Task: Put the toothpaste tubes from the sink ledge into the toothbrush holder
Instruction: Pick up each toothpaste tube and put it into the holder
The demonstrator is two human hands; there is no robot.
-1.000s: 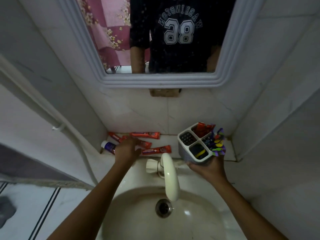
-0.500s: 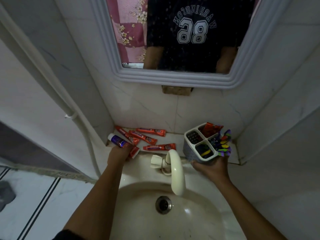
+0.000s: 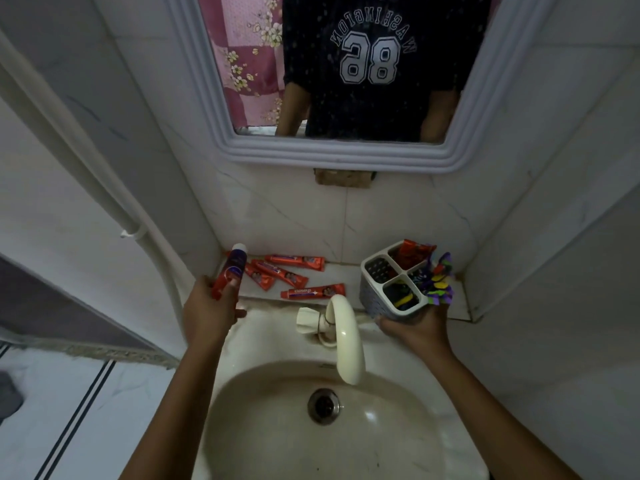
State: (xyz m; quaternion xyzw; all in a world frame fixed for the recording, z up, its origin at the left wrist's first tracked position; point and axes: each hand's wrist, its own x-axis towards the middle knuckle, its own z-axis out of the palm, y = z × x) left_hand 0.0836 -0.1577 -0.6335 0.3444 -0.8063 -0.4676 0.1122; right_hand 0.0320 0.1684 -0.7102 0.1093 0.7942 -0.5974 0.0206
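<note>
Head view: you're gripping a red toothpaste tube with a purple band and white cap point(image 3: 231, 271) in your left hand point(image 3: 211, 311), fingers point(image 3: 232, 285) wrapped around its lower end, cap pointing up toward the back wall. It's lifted clear of the sink ledge point(image 3: 341, 275), at the ledge's left end.

Four more red toothpaste tubes are lying flat on that ledge: one along the back wall point(image 3: 298, 262), two angled ones side by side point(image 3: 280, 273) and point(image 3: 258, 278) just beside the tube you're holding, and one near the front edge point(image 3: 313, 292), right behind the tap point(image 3: 341, 336).

Your right hand point(image 3: 417, 329) is cupping the grey toothbrush holder point(image 3: 372, 289) from underneath, fingers closed on its base, keeping it tilted toward you above the right end of the ledge. A red wrapper or tube is sticking out of its back compartment point(image 3: 412, 254), and colourful toothbrush heads point(image 3: 438, 282) are bunching at its right side. Can't tell exactly what's in the front compartment, just something dark and yellow.

The basin point(image 3: 277, 427) is sitting below, between your arms, and the mirror point(image 3: 346, 154) is hanging above.
</note>
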